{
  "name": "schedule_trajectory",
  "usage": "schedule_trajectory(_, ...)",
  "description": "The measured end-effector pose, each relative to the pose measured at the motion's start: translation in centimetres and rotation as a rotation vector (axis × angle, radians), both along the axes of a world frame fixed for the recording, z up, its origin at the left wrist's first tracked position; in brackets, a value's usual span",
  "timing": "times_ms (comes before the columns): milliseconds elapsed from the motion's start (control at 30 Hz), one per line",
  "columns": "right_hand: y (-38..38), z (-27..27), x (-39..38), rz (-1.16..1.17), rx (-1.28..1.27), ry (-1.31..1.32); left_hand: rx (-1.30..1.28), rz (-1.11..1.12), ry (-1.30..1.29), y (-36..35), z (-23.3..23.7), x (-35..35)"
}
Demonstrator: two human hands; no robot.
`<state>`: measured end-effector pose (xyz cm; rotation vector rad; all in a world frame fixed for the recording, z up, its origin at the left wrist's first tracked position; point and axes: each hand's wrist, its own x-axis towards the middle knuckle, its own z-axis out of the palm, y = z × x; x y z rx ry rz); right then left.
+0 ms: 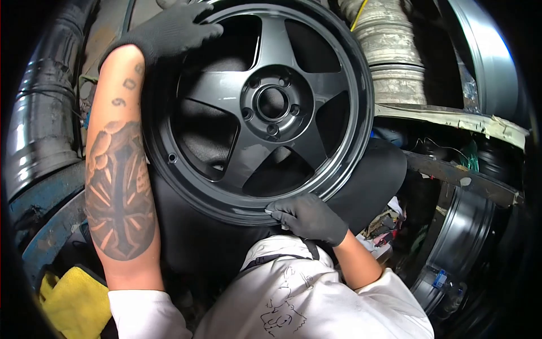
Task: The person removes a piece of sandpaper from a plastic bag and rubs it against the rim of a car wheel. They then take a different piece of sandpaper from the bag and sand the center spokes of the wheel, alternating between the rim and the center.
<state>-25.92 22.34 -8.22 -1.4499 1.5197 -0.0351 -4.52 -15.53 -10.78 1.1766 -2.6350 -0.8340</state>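
A dark grey five-spoke car wheel rim (pixel 271 51) without a tyre lies face up before me, over black cloth at my lap. My left hand (pixel 178 31), in a black glove, reaches across the rim's upper left edge with its fingers stretched out and apart. At the rim's near edge is my right hand (pixel 310 219), gloved in black too. Its fingers are pinched together against the lip, with a small pale bit showing at the tips that is too small to name. The bolt holes and round centre bore face up.
Stacked bare metal wheels (pixel 392 51) stand at the upper right, and more shiny rims (pixel 42 113) line the left. A metal shelf edge (pixel 451 117) runs along the right, with another rim (pixel 463 231) below. A yellow cloth (pixel 76 302) hangs at the lower left.
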Motion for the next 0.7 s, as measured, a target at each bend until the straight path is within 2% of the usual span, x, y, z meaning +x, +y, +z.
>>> schedule_trajectory(33,-0.1,0.5,-0.6,-0.054,0.071,-0.032,-0.009,0.090,-0.034,2.3,2.4,-0.9)
schedule_trajectory(67,0.0,1.2,-1.2,-0.106,0.151,-0.069,0.041,0.065,-0.064,2.6,2.9,-0.8)
schedule_trajectory(100,-0.5,2.1,-2.0,0.085,0.136,0.151,0.086,0.049,-0.094,2.6,3.4,-0.5)
schedule_trajectory(200,0.3,0.6,-1.0,0.065,-0.093,0.014,0.166,0.084,-0.093,2.0,4.3,0.1)
schedule_trajectory(233,0.5,-0.2,0.6,0.119,-0.280,0.031,0.192,0.098,-0.076,1.9,4.3,0.0)
schedule_trajectory(267,0.9,-0.3,0.6,0.077,-0.247,0.015,0.219,0.109,-0.058,1.9,4.2,-0.2)
schedule_trajectory(367,0.7,0.7,-0.5,-0.008,-0.081,-0.018,0.084,0.076,-0.095,2.0,3.1,-0.4)
schedule_trajectory(400,0.5,1.7,-1.4,0.005,0.070,0.146,0.070,0.073,-0.109,2.4,2.6,-0.2)
schedule_trajectory(467,-0.4,2.3,-1.2,0.100,0.127,0.213,0.070,0.101,-0.121,2.5,3.4,-0.1)
schedule_trajectory(567,-0.4,-1.0,3.1,0.104,-0.216,-0.011,0.125,0.039,-0.073,1.6,3.6,-0.4)
schedule_trajectory(667,-0.8,-0.3,2.3,-0.003,0.045,-0.091,0.193,0.025,-0.025,1.7,4.2,-0.2)
schedule_trajectory(700,0.0,0.0,1.2,0.014,-0.037,-0.040,0.231,0.032,-0.011,2.2,4.1,0.1)
